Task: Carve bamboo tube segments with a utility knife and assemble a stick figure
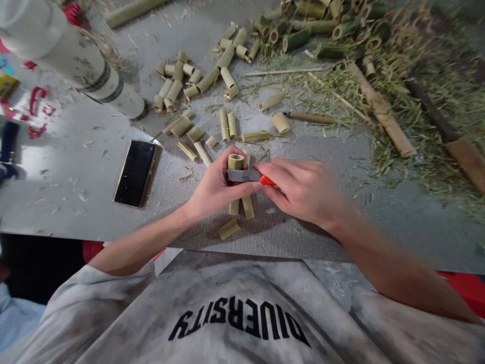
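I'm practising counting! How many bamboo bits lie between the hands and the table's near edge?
3. A left strip and a right strip poke out beneath the left hand; a short piece lies nearer the table edge. The hands may hide more.

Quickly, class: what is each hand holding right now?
Left hand: closed around a short bamboo tube, held upright.
Right hand: closed on an orange-handled knife, its blade against that tube.

Craft workshop, cut bamboo pieces (212, 76), shavings (428, 116)
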Tool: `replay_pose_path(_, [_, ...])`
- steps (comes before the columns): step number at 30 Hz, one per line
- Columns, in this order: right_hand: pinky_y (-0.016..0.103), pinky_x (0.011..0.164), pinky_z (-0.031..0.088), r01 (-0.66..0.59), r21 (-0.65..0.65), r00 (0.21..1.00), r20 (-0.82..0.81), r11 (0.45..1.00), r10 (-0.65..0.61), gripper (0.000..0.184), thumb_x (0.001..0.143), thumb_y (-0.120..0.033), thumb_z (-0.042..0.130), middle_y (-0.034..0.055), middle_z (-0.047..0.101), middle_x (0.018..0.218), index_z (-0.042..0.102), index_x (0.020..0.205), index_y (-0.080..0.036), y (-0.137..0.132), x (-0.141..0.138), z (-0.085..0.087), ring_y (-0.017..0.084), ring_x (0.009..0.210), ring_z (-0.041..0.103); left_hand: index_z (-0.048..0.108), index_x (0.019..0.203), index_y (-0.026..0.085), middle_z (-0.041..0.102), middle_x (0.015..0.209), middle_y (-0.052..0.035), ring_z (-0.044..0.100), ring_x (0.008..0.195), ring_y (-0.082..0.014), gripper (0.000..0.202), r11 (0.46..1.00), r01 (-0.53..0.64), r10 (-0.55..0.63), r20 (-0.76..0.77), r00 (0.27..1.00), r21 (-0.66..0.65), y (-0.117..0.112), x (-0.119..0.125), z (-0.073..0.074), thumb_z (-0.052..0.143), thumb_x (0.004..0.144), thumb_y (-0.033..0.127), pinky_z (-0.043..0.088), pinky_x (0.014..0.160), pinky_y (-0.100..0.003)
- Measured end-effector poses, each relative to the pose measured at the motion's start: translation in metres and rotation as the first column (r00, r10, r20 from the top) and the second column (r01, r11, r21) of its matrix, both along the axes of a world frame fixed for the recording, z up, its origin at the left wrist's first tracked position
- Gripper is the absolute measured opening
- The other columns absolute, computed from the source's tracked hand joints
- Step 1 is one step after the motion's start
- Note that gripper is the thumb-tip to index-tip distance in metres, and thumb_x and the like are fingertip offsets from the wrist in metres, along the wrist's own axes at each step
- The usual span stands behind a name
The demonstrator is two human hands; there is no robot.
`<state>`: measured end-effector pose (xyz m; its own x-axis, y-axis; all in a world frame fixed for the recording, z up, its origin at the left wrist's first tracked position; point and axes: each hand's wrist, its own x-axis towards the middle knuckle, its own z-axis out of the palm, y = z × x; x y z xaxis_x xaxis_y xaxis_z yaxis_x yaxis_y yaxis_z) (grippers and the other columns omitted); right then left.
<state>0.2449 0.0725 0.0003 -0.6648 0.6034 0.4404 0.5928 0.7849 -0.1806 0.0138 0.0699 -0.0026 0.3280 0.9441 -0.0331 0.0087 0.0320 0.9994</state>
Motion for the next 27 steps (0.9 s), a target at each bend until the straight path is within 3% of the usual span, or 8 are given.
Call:
replay_pose_path(8, [0.034, 0.067, 0.039, -0.025, -0.046, 1.000, 0.014, 0.999, 0.025, 0.024, 0.118, -0.029, 0.054, 0.0042, 0.081, 0.095, 0.074, 0.121, -0.016, 0.001, 0.000, 0.003, 0.018, 0.079, 0.072, 0.054, 0.094, 0.024, 0.050, 0.080, 0.0056, 0.043, 0.068, -0.0099, 0.046, 0.999, 0.008, -0.007, -0.014, 1.000, 0.050, -0.001, -0.001, 0.000, 0.098, 0.080, 0.028, 0.037, 0.058, -0.025])
replay_pose_path(15, [0.034, 0.068, 0.042, 0.013, 0.018, 1.000, 0.009, 1.000, -0.013, 0.026, 0.119, -0.031, 0.054, 0.0037, 0.083, 0.098, 0.074, 0.123, -0.015, -0.002, -0.001, 0.004, 0.017, 0.080, 0.074, 0.057, 0.087, 0.023, 0.048, 0.075, 0.0059, 0.038, 0.065, -0.0098, 0.053, 0.999, -0.047, 0.047, 0.003, 0.999, 0.017, -0.002, 0.000, -0.003, 0.106, 0.074, 0.037, 0.032, 0.056, -0.026])
replay_pose_path(22, [0.033, 0.066, 0.038, 0.172, 0.031, 0.985, -0.001, 0.985, -0.172, 0.031, 0.121, -0.033, 0.049, 0.0051, 0.085, 0.102, 0.074, 0.132, -0.018, -0.011, -0.006, -0.001, 0.016, 0.078, 0.072, 0.055, 0.088, 0.023, 0.041, 0.069, 0.0069, 0.031, 0.058, -0.0086, 0.047, 0.988, -0.077, 0.092, 0.111, 0.990, -0.137, -0.016, 0.004, -0.014, 0.091, 0.094, 0.051, 0.025, 0.052, -0.027])
replay_pose_path(27, [0.033, 0.067, 0.040, 0.130, -0.002, 0.991, 0.013, 0.992, -0.130, 0.030, 0.119, -0.031, 0.049, 0.0059, 0.086, 0.108, 0.073, 0.132, -0.019, -0.008, -0.004, -0.004, 0.017, 0.080, 0.073, 0.055, 0.092, 0.024, 0.045, 0.073, 0.0071, 0.037, 0.063, -0.0091, 0.049, 0.983, -0.109, 0.120, 0.068, 0.990, -0.149, -0.013, 0.004, -0.004, 0.101, 0.084, 0.039, 0.029, 0.055, -0.026])
